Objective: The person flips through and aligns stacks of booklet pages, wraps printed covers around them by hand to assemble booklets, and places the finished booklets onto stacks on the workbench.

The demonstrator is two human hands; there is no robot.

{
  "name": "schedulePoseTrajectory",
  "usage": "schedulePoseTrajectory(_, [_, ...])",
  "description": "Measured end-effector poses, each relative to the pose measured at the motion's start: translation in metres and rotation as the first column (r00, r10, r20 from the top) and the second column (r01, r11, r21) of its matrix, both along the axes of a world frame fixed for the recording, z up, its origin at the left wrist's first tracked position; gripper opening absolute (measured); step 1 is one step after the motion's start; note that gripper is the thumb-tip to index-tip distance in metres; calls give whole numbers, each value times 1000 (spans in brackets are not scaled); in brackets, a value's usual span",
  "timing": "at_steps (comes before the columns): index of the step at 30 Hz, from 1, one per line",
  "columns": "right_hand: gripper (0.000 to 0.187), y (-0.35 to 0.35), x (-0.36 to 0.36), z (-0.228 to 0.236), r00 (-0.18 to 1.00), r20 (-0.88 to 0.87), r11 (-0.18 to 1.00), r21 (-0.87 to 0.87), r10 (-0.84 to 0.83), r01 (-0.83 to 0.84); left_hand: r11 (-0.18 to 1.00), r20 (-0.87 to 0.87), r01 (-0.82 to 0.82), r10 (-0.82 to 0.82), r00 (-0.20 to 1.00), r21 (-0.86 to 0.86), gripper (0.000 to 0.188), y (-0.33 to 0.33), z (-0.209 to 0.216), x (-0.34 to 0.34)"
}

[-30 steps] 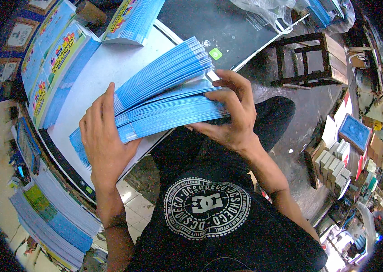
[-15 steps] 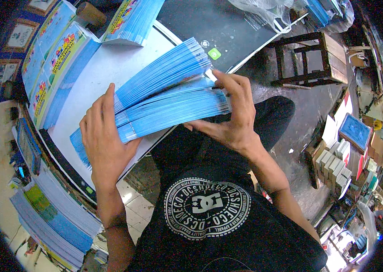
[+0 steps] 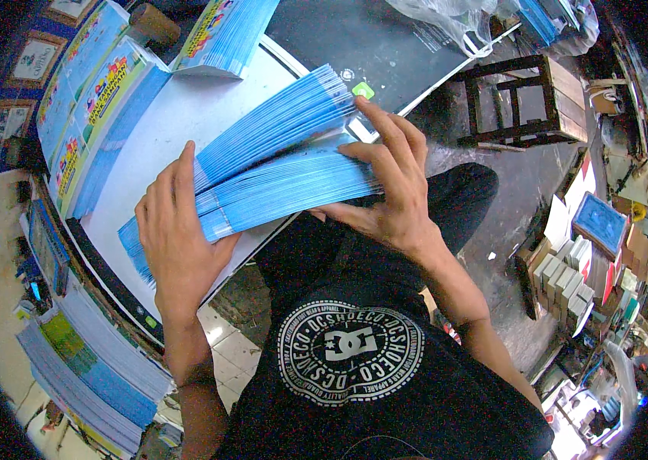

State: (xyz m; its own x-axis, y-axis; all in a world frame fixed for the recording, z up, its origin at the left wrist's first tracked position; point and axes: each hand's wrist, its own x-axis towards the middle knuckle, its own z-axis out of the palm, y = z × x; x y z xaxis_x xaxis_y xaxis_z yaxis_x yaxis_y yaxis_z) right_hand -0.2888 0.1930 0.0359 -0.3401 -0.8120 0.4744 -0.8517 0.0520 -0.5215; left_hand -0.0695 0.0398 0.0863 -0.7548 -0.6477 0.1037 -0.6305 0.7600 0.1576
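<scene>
A thick stack of blue folded paper sheets (image 3: pixel 289 188) lies slanted at the table's near edge, its right end split into two fanned bundles. My left hand (image 3: pixel 174 238) clasps the left part of the stack, thumb on the near side and fingers across the far side. At the right end, my right hand (image 3: pixel 400 192) holds the nearer bundle, thumb along its near side and a bent finger on its top. Another right finger reaches to the tip of the farther bundle (image 3: pixel 270 126). A dark gap runs between the bundles, closing toward my left hand.
Tall piles of colourful printed booklets (image 3: pixel 101 115) stand at the table's left, with another pile (image 3: pixel 220 38) at the back. Right of the table are a wooden stool (image 3: pixel 527 103) and a blue tray (image 3: pixel 600 222) by boxes. More paper stacks (image 3: pixel 94 376) sit lower left.
My right hand's fingers have shifted: one now bends onto the nearer bundle's top, another stretches toward the farther bundle's tip. My left hand and the stack stay in place.
</scene>
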Motion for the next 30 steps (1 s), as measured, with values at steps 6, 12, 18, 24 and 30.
schedulePoseTrajectory(6, [63, -1, -2, 1, 999, 29, 999, -32, 19, -18, 1000, 10, -7, 7, 1000, -2, 109, 1, -1, 2])
schedulePoseTrajectory(12, [64, -1, -4, -3, 999, 28, 999, -34, 33, -32, 1000, 10, 0, 0, 1000, -15, 107, 1, -1, 1])
schedulePoseTrajectory(18, [65, -1, -4, 0, 998, 36, 998, -33, 46, -45, 1000, 9, 9, -8, 1000, -20, 105, 0, -1, 3])
schedulePoseTrajectory(24, [66, 1, -2, -2, 999, 24, 1000, -22, 21, -20, 1000, 19, 6, -6, 1000, 6, 107, 1, 0, 1])
schedulePoseTrajectory(30, [61, -1, -4, -3, 997, 57, 997, -71, 44, -40, 1000, 20, 6, -6, 1000, 2, 107, -1, -1, -1])
